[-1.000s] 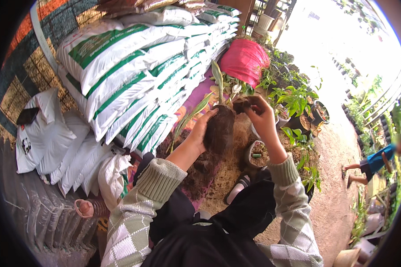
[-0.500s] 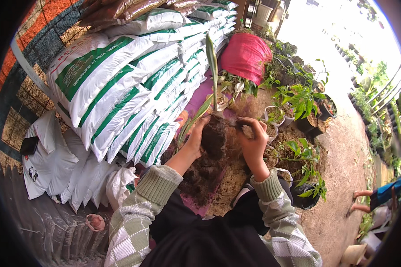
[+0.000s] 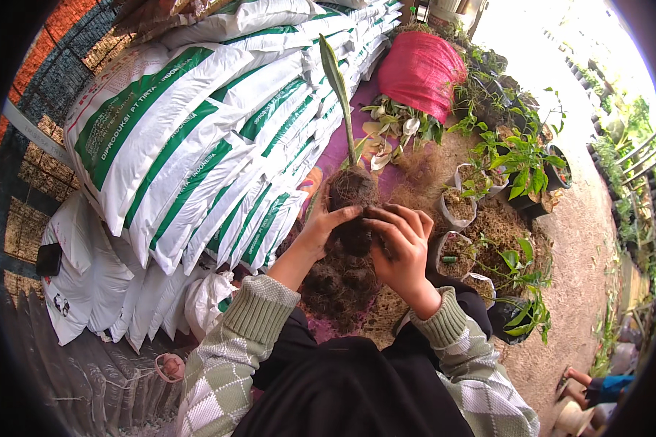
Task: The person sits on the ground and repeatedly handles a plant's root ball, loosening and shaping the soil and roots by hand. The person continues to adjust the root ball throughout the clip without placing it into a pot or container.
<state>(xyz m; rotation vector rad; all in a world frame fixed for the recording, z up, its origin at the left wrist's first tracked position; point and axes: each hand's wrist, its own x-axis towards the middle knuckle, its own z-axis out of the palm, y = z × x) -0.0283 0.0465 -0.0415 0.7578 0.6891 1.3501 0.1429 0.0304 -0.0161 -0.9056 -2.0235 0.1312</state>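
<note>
A snake plant with one tall green leaf (image 3: 340, 91) stands upright over a dark, rounded root ball (image 3: 351, 189). My left hand (image 3: 319, 231) is closed round the left side of the root ball, its thumb across the front. My right hand (image 3: 402, 251) presses curled fingers against the lower right of the ball, close to the left thumb. Fine brown roots stick out of the ball; its underside is partly hidden by my fingers. Below the hands lies a heap of dark, fibrous soil (image 3: 335, 291) on a purple sheet (image 3: 353, 131).
White and green sacks (image 3: 219, 146) are stacked high on the left. A red sack (image 3: 423, 76) with cut leaves (image 3: 404, 131) lies ahead. On the right are potted plants (image 3: 525, 171) and soil-filled bags (image 3: 459, 207). Another person's legs (image 3: 576, 386) show at the lower right.
My right hand has moved left and down from beside the plant onto the root ball. The root ball has tipped, its top now more toward me. The view has shifted slightly.
</note>
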